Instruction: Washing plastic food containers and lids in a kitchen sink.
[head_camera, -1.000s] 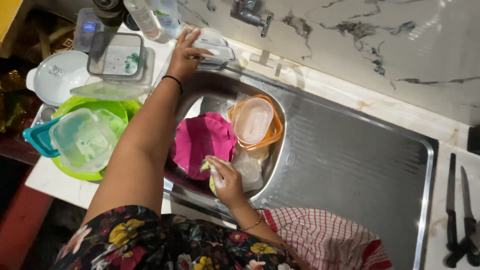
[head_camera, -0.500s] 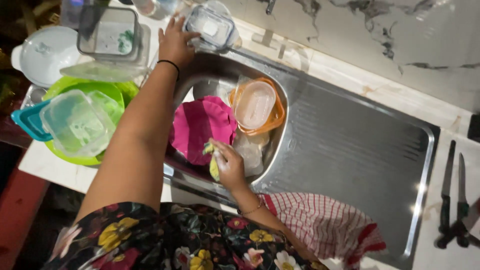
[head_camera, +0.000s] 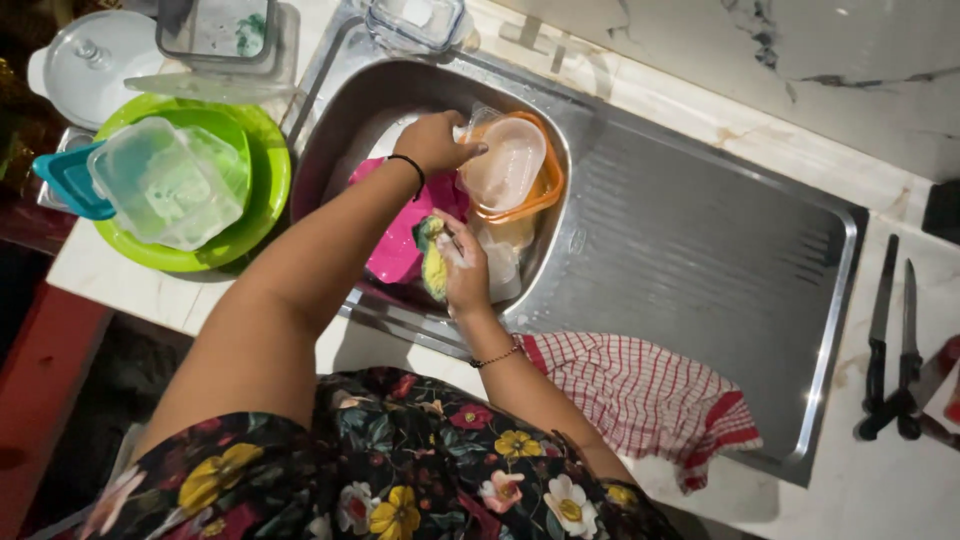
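Dishes fill the steel sink (head_camera: 350, 110); the left hand (head_camera: 432, 143) reaches down into it, fingers closed on the rim of a clear plastic container (head_camera: 505, 165) that sits inside an orange-rimmed bowl (head_camera: 540, 195) at the basin's right side; the right hand (head_camera: 462, 270) is curled around a yellow-green sponge (head_camera: 433, 262), soapy, just above a pink plate (head_camera: 395, 250); a red checked cloth (head_camera: 640, 395) lies over the sink's near edge; left of the basin a green bowl (head_camera: 255, 215) holds an upturned clear tub (head_camera: 165, 185); knives (head_camera: 890, 340) rest far right.
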